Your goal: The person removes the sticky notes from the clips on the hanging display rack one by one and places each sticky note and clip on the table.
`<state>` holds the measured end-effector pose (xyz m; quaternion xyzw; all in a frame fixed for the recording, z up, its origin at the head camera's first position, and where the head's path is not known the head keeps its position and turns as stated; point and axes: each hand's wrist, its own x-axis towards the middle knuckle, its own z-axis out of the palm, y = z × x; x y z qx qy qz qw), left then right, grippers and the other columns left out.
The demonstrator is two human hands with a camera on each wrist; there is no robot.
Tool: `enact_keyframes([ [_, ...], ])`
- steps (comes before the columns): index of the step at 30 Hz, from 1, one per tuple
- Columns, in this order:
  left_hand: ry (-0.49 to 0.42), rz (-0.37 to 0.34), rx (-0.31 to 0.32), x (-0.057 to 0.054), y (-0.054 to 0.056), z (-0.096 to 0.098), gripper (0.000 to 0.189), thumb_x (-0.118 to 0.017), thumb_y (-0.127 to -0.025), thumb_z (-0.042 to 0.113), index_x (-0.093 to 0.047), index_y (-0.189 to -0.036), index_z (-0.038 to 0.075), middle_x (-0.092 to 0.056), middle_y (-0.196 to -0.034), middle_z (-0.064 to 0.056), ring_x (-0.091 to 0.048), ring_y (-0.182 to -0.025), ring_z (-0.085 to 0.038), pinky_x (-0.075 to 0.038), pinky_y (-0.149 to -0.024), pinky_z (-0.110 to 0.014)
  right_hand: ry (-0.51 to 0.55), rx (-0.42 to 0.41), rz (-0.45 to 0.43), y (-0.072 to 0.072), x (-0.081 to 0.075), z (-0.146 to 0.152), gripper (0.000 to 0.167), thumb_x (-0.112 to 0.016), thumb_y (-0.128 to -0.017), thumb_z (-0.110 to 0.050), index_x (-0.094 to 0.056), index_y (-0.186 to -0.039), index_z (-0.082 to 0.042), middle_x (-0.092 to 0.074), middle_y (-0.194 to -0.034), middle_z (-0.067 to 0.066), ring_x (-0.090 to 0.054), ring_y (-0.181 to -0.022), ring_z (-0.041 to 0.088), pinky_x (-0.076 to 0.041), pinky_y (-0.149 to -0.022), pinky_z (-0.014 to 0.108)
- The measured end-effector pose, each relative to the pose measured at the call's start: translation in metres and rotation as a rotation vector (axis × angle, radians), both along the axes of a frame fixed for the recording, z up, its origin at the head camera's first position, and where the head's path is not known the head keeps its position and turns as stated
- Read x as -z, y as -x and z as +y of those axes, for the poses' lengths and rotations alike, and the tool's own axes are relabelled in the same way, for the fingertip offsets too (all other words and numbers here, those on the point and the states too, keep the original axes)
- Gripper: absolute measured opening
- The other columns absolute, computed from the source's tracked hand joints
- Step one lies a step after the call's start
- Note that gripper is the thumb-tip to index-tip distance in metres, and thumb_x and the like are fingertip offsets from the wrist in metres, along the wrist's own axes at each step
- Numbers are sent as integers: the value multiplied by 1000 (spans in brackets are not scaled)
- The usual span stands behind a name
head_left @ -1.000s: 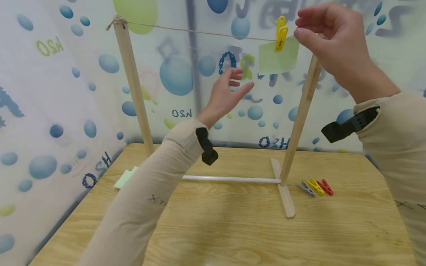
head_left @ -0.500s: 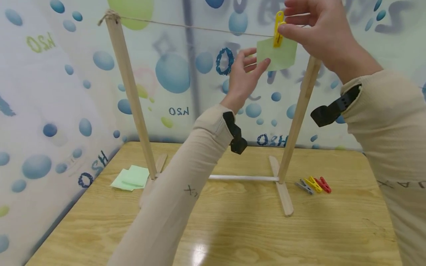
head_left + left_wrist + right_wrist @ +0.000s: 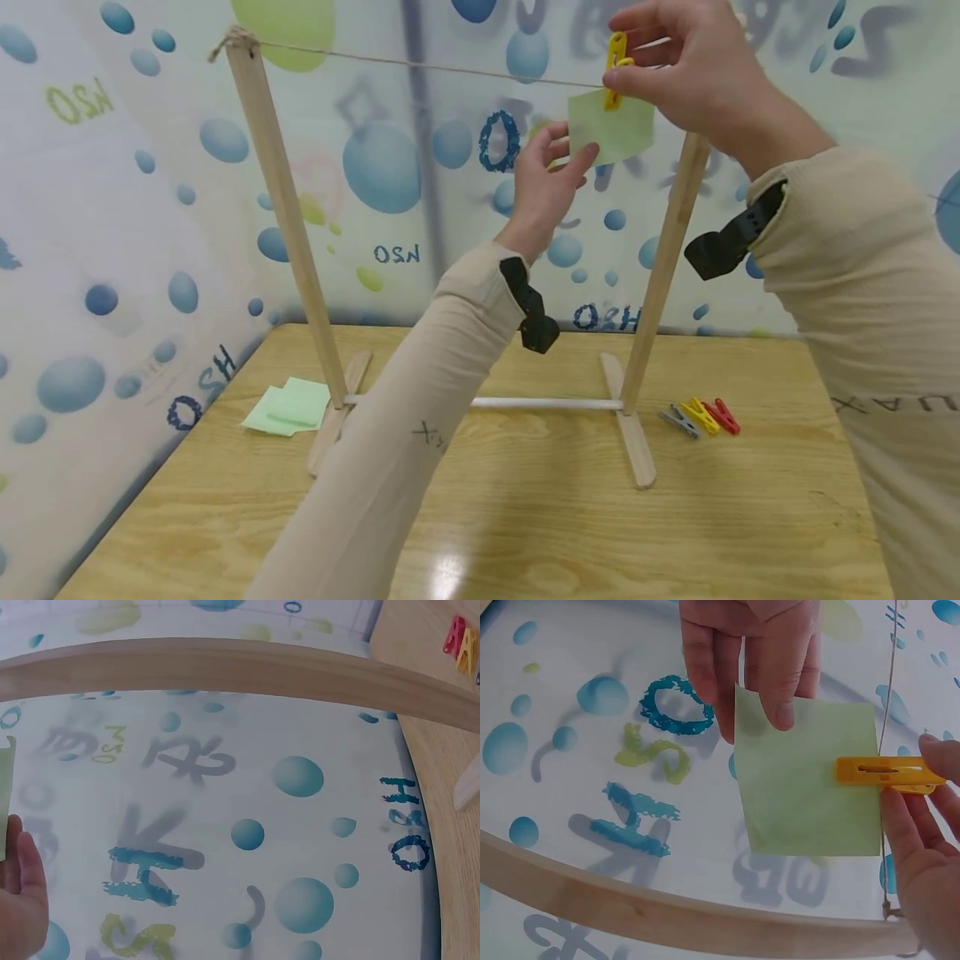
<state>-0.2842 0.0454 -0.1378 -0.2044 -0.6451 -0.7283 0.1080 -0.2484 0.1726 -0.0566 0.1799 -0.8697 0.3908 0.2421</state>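
A light green paper note (image 3: 611,127) (image 3: 810,780) hangs from a string (image 3: 420,65) stretched between two wooden posts, clipped by a yellow clothespin (image 3: 615,67) (image 3: 885,772). My right hand (image 3: 675,71) pinches the clothespin's upper end between thumb and fingers. My left hand (image 3: 551,179) (image 3: 757,660) pinches the note's lower left corner, thumb on the front. In the left wrist view only the note's edge (image 3: 6,795) and part of my palm show.
The wooden stand's left post (image 3: 281,217) and right post (image 3: 663,267) rise from feet on a wooden table (image 3: 570,517), joined by a white rod (image 3: 547,404). Green notes (image 3: 288,407) lie at the left; grey, yellow and red clothespins (image 3: 699,417) lie at the right.
My left hand rose toward the hanging note and took hold of its corner. My right hand moved onto the yellow clothespin and pinches it.
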Motion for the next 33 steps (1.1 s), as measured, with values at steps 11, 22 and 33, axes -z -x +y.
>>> enact_keyframes([
  [11, -25, 58, -59, 11, 9, 0, 20, -56, -88, 15, -55, -105, 5, -60, -91, -5, -59, -77, -14, -46, -69, -18, 1, -16, 53, 6, 3, 6, 40, -60, -84, -22, -53, -122, -14, -48, -119, 5, -48, -106, 16, -35, -93, 20],
  [22, -54, 71, -51, 9, 7, -2, 22, -55, -88, 15, -56, -105, 2, -60, -88, -7, -55, -74, -13, -44, -68, -17, -33, -14, 77, 0, -1, 9, 34, -61, -83, -18, -55, -114, -7, -49, -101, -5, -46, -89, 8, -37, -91, 19],
  [33, -17, 63, -56, 3, -14, -5, 17, -54, -89, 11, -56, -101, 0, -61, -88, -8, -56, -75, -13, -44, -68, -16, -35, -4, 100, -1, -3, 13, 22, -60, -83, -22, -60, -103, -12, -51, -109, 0, -52, -98, 12, -35, -93, 20],
])
